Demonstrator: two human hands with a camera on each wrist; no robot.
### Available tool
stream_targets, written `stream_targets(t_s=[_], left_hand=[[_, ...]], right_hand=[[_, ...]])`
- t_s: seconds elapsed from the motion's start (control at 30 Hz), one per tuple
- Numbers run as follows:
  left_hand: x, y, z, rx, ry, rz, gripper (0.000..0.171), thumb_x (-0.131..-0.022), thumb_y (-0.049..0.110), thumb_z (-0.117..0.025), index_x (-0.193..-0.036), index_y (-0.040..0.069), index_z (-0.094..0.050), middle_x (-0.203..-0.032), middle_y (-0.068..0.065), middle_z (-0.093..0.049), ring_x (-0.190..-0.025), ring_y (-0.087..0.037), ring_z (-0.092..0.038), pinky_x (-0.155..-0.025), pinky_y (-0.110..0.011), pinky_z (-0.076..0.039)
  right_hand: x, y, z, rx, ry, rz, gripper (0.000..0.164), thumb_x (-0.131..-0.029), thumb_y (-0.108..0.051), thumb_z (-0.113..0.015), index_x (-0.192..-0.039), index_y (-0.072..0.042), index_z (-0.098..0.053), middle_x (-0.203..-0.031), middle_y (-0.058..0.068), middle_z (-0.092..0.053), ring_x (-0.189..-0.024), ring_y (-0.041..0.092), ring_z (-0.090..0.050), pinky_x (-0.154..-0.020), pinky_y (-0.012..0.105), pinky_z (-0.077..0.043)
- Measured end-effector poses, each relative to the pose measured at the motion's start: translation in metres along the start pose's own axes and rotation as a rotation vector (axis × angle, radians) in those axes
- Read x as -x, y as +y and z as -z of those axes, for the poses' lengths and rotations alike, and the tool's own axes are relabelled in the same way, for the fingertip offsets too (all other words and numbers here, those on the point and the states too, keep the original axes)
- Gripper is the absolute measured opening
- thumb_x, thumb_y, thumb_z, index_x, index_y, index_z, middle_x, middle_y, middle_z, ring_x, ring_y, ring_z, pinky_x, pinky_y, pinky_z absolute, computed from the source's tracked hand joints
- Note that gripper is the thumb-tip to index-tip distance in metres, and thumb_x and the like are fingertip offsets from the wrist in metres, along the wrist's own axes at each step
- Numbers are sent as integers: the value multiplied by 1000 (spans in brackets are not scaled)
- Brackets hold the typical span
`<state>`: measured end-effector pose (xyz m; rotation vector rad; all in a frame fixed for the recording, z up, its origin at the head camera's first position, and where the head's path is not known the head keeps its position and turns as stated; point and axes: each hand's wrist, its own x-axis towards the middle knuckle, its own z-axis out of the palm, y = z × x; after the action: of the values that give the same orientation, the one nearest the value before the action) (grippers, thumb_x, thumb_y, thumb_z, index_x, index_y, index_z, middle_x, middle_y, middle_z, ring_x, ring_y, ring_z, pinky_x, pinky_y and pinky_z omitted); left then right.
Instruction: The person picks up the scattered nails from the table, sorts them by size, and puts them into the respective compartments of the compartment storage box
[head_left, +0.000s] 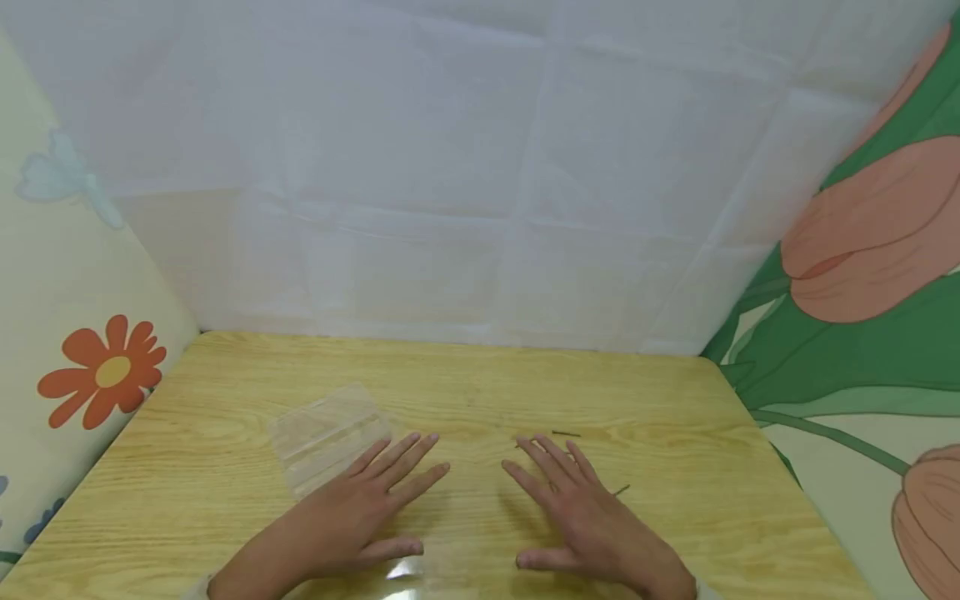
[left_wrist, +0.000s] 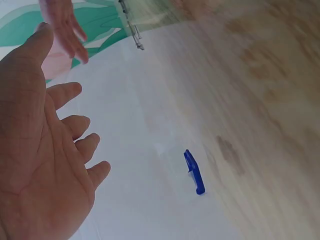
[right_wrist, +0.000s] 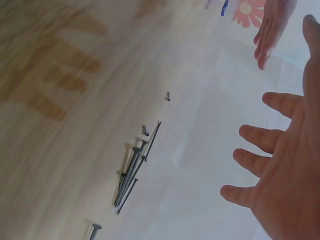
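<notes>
In the head view my left hand (head_left: 352, 508) hovers palm down over the table, fingers straight and spread, beside a clear plastic bag (head_left: 322, 433). My right hand (head_left: 600, 517) mirrors it on the other side, also holding nothing. Thin dark nails (head_left: 566, 433) show just beyond and beside its fingers; the hand hides the others. The right wrist view shows several metal nails (right_wrist: 131, 172) bunched together, with two small metal pieces (right_wrist: 145, 130) near them and a nail head (right_wrist: 96, 227) at the bottom edge. A small blue plastic piece (left_wrist: 195, 172) shows in the left wrist view.
The wood-grain table (head_left: 465, 392) has a glossy top that reflects the hands. A white cloth (head_left: 420, 167) hangs at its back edge. Flower-printed panels stand at the left (head_left: 112, 275) and right (head_left: 862, 350) sides.
</notes>
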<state>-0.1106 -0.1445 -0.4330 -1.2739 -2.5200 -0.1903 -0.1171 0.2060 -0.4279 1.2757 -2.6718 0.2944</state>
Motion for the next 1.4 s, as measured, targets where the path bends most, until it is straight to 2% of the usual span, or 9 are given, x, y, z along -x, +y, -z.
stream_targets(t_s=[0.17,0.4,0.57,0.7,0.83,1.0,1.17,1.3,1.4], left_hand=[[6,-2,3,9,-12,33,82,-98,59,-62,-163,17,-33,-167,-17,-23,-148,-36,-32,-121,-35,3],[19,-11,10,41,-61,118,83,-100,58,-59,-165,20,-25,-170,-10,-12,-151,-33,-26,-122,-35,-4],[30,-21,15,85,-23,165,85,-99,52,-65,-165,17,-25,-170,-8,-16,-149,-34,-29,-120,-28,1],[39,-27,19,102,8,220,89,-96,48,-71,-165,17,-24,-168,-9,-21,-147,-34,-34,-117,-40,-22],[47,-33,24,110,20,274,84,-97,48,-70,-164,16,-29,-164,-12,-32,-141,-36,-43,-104,-57,-40],[58,-45,31,142,17,375,75,-97,49,-70,-158,16,-41,-155,-13,-44,-136,-37,-48,-100,-61,-42],[68,-56,34,222,21,464,68,-96,46,-72,-150,11,-50,-143,-15,-51,-124,-39,-55,-92,-61,-48],[73,-63,34,324,-2,558,66,-98,44,-71,-148,6,-51,-139,-18,-51,-122,-41,-54,-89,-61,-49],[77,-66,32,344,-21,618,65,-100,44,-68,-147,2,-51,-134,-19,-53,-119,-40,-54,-90,-62,-49]], right_hand=[[3,4,2,7,10,-10,98,-87,-63,-73,-164,-20,-30,-169,7,-19,-152,37,-22,-111,67,-24],[8,14,1,4,45,-24,96,-87,-57,-77,-162,-16,-33,-166,8,-25,-148,40,-30,-109,65,-30],[14,22,1,-47,30,-74,89,-92,-54,-74,-162,-17,-33,-166,8,-27,-147,39,-30,-109,65,-32],[16,28,3,-81,20,-98,81,-94,-54,-70,-159,-15,-40,-163,9,-33,-147,38,-32,-109,62,-33],[17,35,4,-88,26,-117,74,-94,-50,-73,-153,-13,-49,-158,10,-41,-144,37,-37,-108,61,-35],[17,44,4,-57,40,-107,62,-92,-37,-79,-145,-12,-58,-146,11,-53,-135,31,-48,-104,55,-42],[18,51,3,-25,63,-97,44,-88,-21,-84,-128,-11,-69,-124,3,-63,-115,21,-59,-91,45,-52],[20,56,1,6,95,-100,33,-85,-14,-84,-116,-10,-73,-113,0,-65,-102,17,-61,-83,40,-54],[22,60,-2,21,111,-87,29,-84,-12,-83,-112,-10,-75,-107,-1,-64,-96,15,-60,-79,36,-53]])
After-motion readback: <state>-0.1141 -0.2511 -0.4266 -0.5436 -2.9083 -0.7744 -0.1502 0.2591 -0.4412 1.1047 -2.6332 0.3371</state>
